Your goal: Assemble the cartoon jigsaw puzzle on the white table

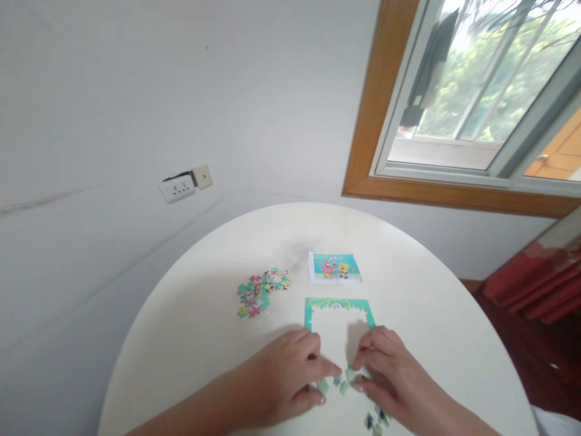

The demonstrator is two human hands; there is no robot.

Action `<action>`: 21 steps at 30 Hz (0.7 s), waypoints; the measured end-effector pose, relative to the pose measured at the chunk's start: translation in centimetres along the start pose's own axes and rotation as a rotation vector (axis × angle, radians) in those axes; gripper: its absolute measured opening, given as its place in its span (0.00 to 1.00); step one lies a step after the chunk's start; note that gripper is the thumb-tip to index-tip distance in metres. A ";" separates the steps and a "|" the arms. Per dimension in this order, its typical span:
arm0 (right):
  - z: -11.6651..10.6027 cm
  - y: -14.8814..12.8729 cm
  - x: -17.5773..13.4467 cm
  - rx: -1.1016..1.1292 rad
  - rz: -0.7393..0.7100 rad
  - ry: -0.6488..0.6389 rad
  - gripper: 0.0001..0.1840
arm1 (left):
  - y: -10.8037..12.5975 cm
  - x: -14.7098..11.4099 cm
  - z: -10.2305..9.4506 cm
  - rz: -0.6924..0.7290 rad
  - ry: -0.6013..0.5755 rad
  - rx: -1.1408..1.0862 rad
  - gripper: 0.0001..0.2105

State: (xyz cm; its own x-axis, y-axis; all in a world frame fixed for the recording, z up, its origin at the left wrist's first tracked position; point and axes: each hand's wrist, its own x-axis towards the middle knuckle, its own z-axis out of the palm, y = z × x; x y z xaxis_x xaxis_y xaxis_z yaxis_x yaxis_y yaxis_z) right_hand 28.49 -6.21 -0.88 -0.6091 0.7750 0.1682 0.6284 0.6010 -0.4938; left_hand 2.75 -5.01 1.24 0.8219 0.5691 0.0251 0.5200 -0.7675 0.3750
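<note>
A jigsaw puzzle border (pixel 338 302), mostly teal, lies on the table with its top and parts of both sides joined around a bare middle. My left hand (pixel 284 378) rests at its lower left, index finger stretched toward small puzzle pieces (pixel 337 381), thumb apart. Near that thumb lies a pale green piece (pixel 322 386). My right hand (pixel 390 366) pinches a light green puzzle piece (pixel 350 373) between thumb and fingers at the lower edge. Both hands hide parts of the border's sides. Several loose pieces (pixel 376 422) lie below my right hand.
A heap of colourful puzzle pieces (pixel 256 293) lies to the left on the round white table (pixel 195 363). Beyond the border is a reference picture card (pixel 336 268) with cartoon figures. A wall with a socket (pixel 178 189) and a window (pixel 454 91) stand behind.
</note>
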 end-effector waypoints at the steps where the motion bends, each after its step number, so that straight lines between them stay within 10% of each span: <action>1: 0.1 0.0 0.1 0.007 -0.003 0.012 0.06 | 0.0 0.1 0.2 -0.006 -0.015 0.003 0.17; 21: 1.6 0.3 0.7 -0.008 -0.013 0.040 0.09 | -0.2 -1.2 -1.0 -0.093 -0.053 -0.108 0.17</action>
State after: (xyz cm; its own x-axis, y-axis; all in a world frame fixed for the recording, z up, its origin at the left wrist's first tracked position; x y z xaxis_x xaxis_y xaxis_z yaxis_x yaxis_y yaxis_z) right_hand 27.48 -5.82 -2.24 -0.5977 0.7742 0.2081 0.6247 0.6125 -0.4844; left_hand 1.45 -5.21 2.07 0.7839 0.6177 -0.0622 0.5688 -0.6744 0.4709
